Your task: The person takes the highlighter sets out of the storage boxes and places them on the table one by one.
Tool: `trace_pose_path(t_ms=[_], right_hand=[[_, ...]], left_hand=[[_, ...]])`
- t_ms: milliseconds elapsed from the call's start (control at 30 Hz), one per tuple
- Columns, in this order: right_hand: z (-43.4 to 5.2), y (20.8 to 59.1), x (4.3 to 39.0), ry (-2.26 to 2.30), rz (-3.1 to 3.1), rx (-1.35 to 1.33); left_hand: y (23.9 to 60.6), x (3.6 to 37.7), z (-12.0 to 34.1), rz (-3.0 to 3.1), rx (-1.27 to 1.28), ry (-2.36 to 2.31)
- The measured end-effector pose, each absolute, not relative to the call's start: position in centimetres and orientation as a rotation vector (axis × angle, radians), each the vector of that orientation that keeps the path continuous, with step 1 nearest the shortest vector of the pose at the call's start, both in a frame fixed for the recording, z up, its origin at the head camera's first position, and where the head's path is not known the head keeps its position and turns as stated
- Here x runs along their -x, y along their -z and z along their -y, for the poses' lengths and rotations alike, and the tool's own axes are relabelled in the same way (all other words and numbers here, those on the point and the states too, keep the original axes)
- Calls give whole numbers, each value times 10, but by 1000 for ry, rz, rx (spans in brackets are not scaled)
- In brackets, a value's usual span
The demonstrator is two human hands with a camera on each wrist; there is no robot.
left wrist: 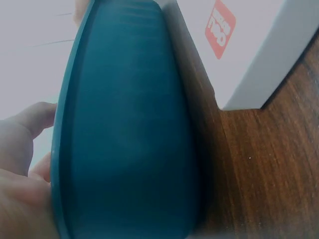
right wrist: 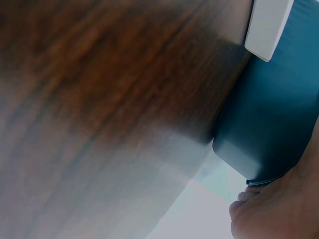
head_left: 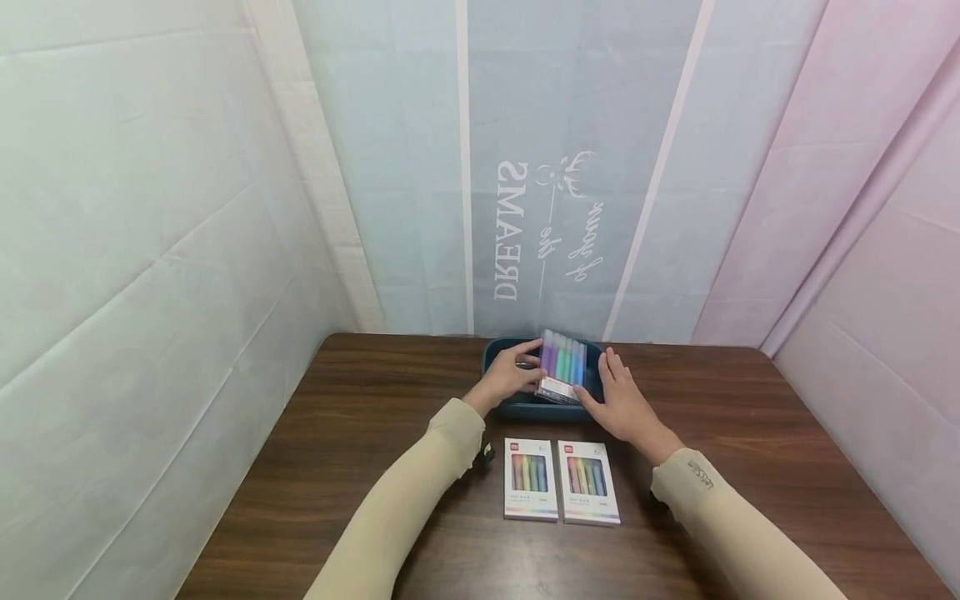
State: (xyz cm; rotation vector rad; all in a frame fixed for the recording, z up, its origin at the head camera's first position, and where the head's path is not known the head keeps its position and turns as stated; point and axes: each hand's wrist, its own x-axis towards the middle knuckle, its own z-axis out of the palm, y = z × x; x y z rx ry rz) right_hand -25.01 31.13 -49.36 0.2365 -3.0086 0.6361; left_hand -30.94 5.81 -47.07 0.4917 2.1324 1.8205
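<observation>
A clear case of colored pens [head_left: 562, 360], purple through green to blue, leans inside a dark teal plastic basket [head_left: 551, 411] at the table's far edge. My left hand [head_left: 512, 373] reaches over the basket and holds the case by its left side, thumb low and fingers higher up. At the basket's right end is my right hand [head_left: 624, 406], its fingers straight along the rim and its thumb at the case's lower right corner. In the left wrist view, the basket's side wall [left wrist: 124, 119] hides part of the left hand.
Two white boxes with windows showing colored pens, the left one [head_left: 531, 508] and the right one [head_left: 591, 510], lie side by side in front of the basket. A small black object [head_left: 487, 454] shows beside the left sleeve. Fabric curtains [head_left: 420, 208] surround the brown wooden table [head_left: 315, 450].
</observation>
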Motion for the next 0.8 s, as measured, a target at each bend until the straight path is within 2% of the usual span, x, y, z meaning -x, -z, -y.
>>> trace_pose_path(t_ms=[800], right_hand=[[-313,496,248,-625,2979,-263]], left_hand=[[462,304,-44,-2112,-372,-2021]])
